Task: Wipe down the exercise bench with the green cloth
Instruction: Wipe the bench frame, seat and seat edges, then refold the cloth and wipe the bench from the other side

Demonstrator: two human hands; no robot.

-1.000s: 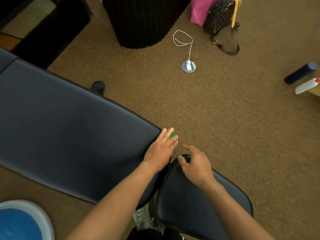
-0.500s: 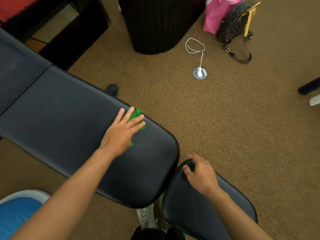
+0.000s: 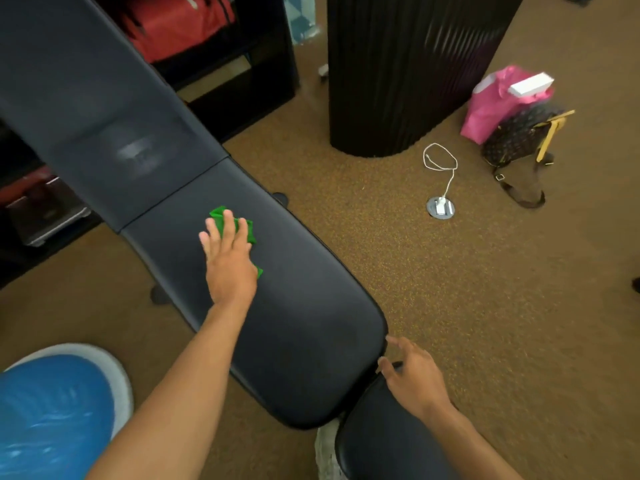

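Note:
The black padded exercise bench [image 3: 298, 306] runs from the upper left down to the bottom middle, with a separate small seat pad [image 3: 388, 441] at its near end. My left hand [image 3: 228, 261] lies flat, fingers spread, pressing the green cloth [image 3: 250, 233] onto the bench's middle section, just below the seam to the back pad. Most of the cloth is hidden under the palm. My right hand [image 3: 414, 379] rests on the top edge of the seat pad, fingers apart, holding nothing.
A tall black ribbed column [image 3: 398, 74] stands on the brown carpet beyond the bench. A white cable and floor socket [image 3: 440, 207], a pink bag [image 3: 498, 105] and a dark patterned handbag [image 3: 519, 140] lie to the right. A blue-lined bin [image 3: 55, 410] sits at bottom left. Black shelving [image 3: 221, 64] stands behind.
My left hand has slid the green cloth from the bench's near right end up along the pad toward the seam. The right hand stays on the seat pad.

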